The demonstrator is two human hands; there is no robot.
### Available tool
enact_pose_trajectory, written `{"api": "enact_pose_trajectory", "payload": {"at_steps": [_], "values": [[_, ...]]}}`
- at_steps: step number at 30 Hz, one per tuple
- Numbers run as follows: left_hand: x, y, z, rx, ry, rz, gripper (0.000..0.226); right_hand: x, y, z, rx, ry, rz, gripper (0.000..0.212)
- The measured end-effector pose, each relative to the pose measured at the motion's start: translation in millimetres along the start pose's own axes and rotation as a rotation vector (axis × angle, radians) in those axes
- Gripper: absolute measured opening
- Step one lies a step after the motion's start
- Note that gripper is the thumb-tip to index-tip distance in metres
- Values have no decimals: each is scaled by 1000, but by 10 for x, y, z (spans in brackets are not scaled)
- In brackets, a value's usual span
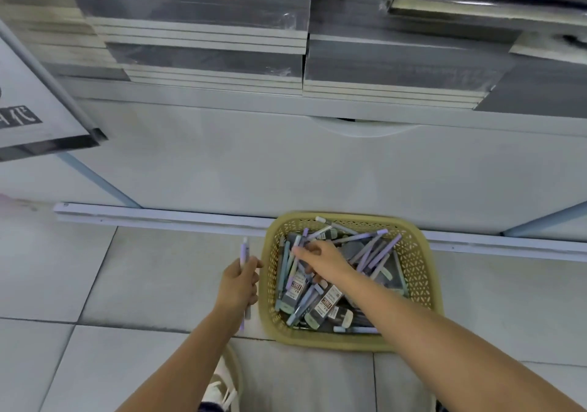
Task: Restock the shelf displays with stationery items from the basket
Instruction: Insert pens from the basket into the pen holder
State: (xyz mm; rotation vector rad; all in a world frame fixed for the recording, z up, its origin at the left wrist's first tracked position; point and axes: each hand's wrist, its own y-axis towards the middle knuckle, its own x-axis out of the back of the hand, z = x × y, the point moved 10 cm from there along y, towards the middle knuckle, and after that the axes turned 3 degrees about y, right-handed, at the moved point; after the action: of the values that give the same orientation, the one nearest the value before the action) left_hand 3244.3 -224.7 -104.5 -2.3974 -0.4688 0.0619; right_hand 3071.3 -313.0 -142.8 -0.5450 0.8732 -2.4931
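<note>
Left grip (238, 284) holds purple pen (244, 249) | right grip (320, 260) pinches green pen (293, 265) in basket (349, 343) | I judge: light, stiff, slick; take mid-barrel

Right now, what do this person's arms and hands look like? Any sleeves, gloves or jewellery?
The left forearm and right forearm are bare as far as the view reaches, no sleeves in sight. The left hand and right hand wear no gloves, and no watch, bracelet or ring shows.
</note>
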Motion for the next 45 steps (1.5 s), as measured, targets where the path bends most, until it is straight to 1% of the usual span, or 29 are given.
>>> {"api": "enact_pose_trajectory", "payload": {"at_steps": [1,4,6,8,10,12,14,16,17,19,20,21,22,24,26,27,29,31,35,37,40,41,43,45], "values": [[-35,-6,14,4,17,32,23,-59,76,12,4,0,-32,50],[-91,-4,1,-15,38,86,21,-162,202,29,24,-87,-176,39],[-70,28,13,-23,46,82,17,-144,230,46,51,-172,-261,34],[-30,65,53,-15,58,59,17,-86,233,50,72,-199,-291,38],[6,92,102,-3,64,46,17,-23,235,24,78,-185,-255,45],[29,100,101,-19,86,43,16,28,202,14,76,-110,-179,36],[36,97,10,-81,154,32,17,103,134,83,92,-46,-106,29],[-37,55,-181,-177,239,40,14,175,53,230,125,-54,-31,30],[-121,18,-277,-216,265,67,12,205,-8,317,136,-57,6,27],[-332,-89,-435,-270,304,153,22,253,-140,483,160,-36,63,24],[-462,-169,-501,-288,302,219,22,274,-216,570,175,-15,80,25],[-593,-249,-553,-308,291,289,15,291,-298,652,186,13,91,26],[-712,-352,-621,-321,266,356,4,312,-381,733,194,48,95,27],[-836,-523,-789,-366,207,420,16,381,-561,916,223,113,78,26],[-845,-668,-1012,-432,196,404,23,471,-775,1146,287,194,62,16],[-840,-739,-1126,-466,200,393,27,510,-887,1266,321,252,70,16],[-805,-894,-1352,-509,186,363,41,581,-1113,1517,373,384,109,23],[-766,-1057,-1572,-545,132,352,45,674,-1373,1780,429,450,132,23],[-749,-1496,-2071,-636,71,368,31,926,-1940,2297,598,408,119,21],[-766,-1739,-2325,-684,57,396,34,1083,-2222,2527,664,365,83,20],[-829,-2064,-2656,-734,147,450,52,1333,-2650,2872,764,327,18,19],[-847,-2162,-2770,-753,170,468,54,1406,-2802,2986,802,316,1,19],[-862,-2358,-3052,-791,161,488,53,1550,-3101,3225,883,309,-32,19],[-864,-2534,-3355,-830,108,487,42,1731,-3393,3463,967,335,-79,19]]}}
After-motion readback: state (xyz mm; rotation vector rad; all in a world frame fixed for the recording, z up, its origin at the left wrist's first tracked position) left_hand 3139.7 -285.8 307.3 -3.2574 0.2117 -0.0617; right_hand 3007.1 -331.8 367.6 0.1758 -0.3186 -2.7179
